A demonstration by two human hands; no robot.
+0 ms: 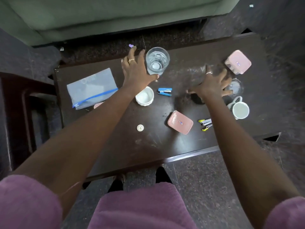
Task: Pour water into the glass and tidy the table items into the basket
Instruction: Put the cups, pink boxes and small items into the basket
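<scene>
A clear glass (157, 61) with water in it stands near the far edge of the dark table (148, 146). My left hand (137, 70) lies against its left side, fingers spread straight and thumb touching its near wall. My right hand (212, 85) grips a clear plastic water bottle (198, 75). The bottle is blurred and tilted over the table to the right of the glass. A small white cap (140, 128) lies on the table nearer to me.
On the table lie a zip pouch (91, 88), a white bowl (145, 96), a blue stapler (165, 92), two pink boxes (180, 122) (238, 63), a white mug (240, 109) and yellow-tipped clips (205, 124). A green sofa (99, 17) stands beyond, a dark chair (16, 113) at left.
</scene>
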